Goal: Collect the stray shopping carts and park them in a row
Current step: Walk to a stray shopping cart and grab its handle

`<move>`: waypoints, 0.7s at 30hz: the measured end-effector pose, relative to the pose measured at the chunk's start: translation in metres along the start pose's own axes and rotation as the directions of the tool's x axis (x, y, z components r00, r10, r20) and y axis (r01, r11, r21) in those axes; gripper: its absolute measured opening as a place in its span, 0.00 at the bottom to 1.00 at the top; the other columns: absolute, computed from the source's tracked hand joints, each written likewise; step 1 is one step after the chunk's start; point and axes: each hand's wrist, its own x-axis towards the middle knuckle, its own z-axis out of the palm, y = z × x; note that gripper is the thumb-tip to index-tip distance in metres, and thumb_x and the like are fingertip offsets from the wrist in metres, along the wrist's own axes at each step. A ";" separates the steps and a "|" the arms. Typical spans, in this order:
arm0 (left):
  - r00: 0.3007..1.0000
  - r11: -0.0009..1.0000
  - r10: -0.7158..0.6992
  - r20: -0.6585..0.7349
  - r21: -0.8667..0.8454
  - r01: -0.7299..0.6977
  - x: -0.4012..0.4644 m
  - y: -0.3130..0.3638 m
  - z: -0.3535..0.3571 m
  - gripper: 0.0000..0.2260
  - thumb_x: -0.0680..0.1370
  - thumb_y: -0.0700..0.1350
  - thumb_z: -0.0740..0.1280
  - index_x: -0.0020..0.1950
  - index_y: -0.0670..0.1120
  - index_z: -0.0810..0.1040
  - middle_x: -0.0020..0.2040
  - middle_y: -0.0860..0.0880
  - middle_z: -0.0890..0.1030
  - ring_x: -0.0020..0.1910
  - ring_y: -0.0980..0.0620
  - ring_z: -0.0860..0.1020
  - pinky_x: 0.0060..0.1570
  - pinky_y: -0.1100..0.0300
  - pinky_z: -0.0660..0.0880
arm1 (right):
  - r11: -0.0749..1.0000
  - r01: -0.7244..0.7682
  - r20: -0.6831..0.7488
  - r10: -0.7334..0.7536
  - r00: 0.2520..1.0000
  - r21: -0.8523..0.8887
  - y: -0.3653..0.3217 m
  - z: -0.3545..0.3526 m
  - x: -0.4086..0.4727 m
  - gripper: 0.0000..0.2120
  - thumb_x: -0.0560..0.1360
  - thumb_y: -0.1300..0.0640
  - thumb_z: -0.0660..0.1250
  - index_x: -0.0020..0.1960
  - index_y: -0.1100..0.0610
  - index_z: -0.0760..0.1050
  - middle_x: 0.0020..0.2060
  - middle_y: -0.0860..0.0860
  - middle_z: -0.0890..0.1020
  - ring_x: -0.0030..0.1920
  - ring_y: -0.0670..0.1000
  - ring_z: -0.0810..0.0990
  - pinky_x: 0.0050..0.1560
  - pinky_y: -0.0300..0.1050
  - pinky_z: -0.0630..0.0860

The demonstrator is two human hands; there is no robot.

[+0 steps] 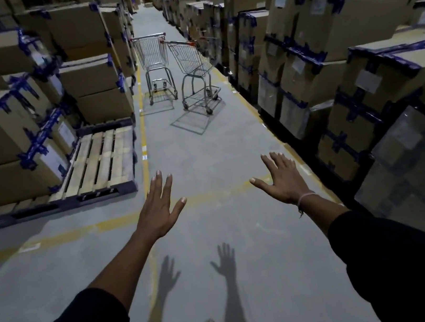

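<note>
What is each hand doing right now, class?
Left hand: open, fingers spread, holding nothing.
Right hand: open, fingers spread, holding nothing.

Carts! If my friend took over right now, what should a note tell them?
Left hand: open, fingers spread, holding nothing.
Right hand: open, fingers spread, holding nothing.
Two empty carts stand ahead in the aisle between stacked boxes. The left cart sits straight by the yellow floor line. The right cart is turned at an angle beside it, with a small gap between them.
Done: nothing visibly parked in a tidy row yet.
Left: walk up, probably straighten the right cart, then line both up. Any other stray carts are out of view.
</note>
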 end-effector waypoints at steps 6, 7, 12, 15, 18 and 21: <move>0.998 1.000 0.029 0.051 0.004 -0.029 0.140 -0.072 -0.022 0.36 0.83 0.68 0.53 0.84 0.59 0.40 0.83 0.57 0.33 0.82 0.53 0.36 0.79 0.46 0.53 | 0.999 -0.034 -0.026 0.034 0.999 0.006 -0.026 0.025 0.147 0.56 0.68 0.15 0.42 0.86 0.48 0.51 0.85 0.53 0.51 0.84 0.56 0.45 0.82 0.63 0.42; 0.998 0.999 0.038 0.053 0.010 -0.039 0.164 -0.082 -0.028 0.36 0.83 0.68 0.53 0.84 0.58 0.40 0.83 0.57 0.33 0.82 0.53 0.35 0.80 0.46 0.51 | 0.999 -0.042 -0.036 0.042 0.998 0.010 -0.030 0.027 0.170 0.55 0.68 0.15 0.43 0.86 0.48 0.51 0.85 0.53 0.51 0.84 0.56 0.45 0.82 0.63 0.41; 0.996 0.999 0.050 0.069 0.010 -0.051 0.260 -0.120 -0.033 0.36 0.83 0.67 0.54 0.85 0.57 0.41 0.84 0.55 0.35 0.82 0.53 0.35 0.80 0.45 0.51 | 0.998 -0.058 -0.019 0.058 0.998 0.002 -0.040 0.045 0.268 0.48 0.75 0.21 0.52 0.86 0.48 0.51 0.85 0.53 0.51 0.84 0.56 0.45 0.82 0.63 0.40; 0.996 0.999 0.035 0.076 0.013 -0.036 0.320 -0.145 -0.024 0.36 0.82 0.67 0.55 0.84 0.59 0.41 0.83 0.56 0.34 0.83 0.53 0.37 0.79 0.45 0.55 | 0.998 -0.065 -0.020 0.064 0.998 -0.015 -0.036 0.055 0.333 0.48 0.75 0.21 0.53 0.86 0.48 0.51 0.85 0.53 0.51 0.84 0.56 0.45 0.81 0.63 0.38; 0.995 0.999 0.030 0.095 0.011 -0.032 0.383 -0.169 -0.009 0.36 0.82 0.68 0.54 0.84 0.59 0.41 0.83 0.56 0.34 0.83 0.53 0.36 0.80 0.47 0.51 | 0.998 -0.053 -0.014 0.052 0.999 -0.028 -0.026 0.068 0.402 0.48 0.75 0.21 0.53 0.86 0.48 0.51 0.85 0.53 0.51 0.84 0.57 0.45 0.81 0.64 0.37; 0.994 0.999 0.034 0.105 0.032 -0.037 0.454 -0.192 0.003 0.36 0.83 0.68 0.54 0.84 0.58 0.42 0.83 0.55 0.33 0.82 0.53 0.34 0.81 0.48 0.45 | 0.998 -0.042 -0.009 0.042 0.999 -0.036 -0.013 0.081 0.481 0.51 0.73 0.18 0.50 0.86 0.48 0.51 0.85 0.53 0.51 0.84 0.57 0.45 0.81 0.65 0.37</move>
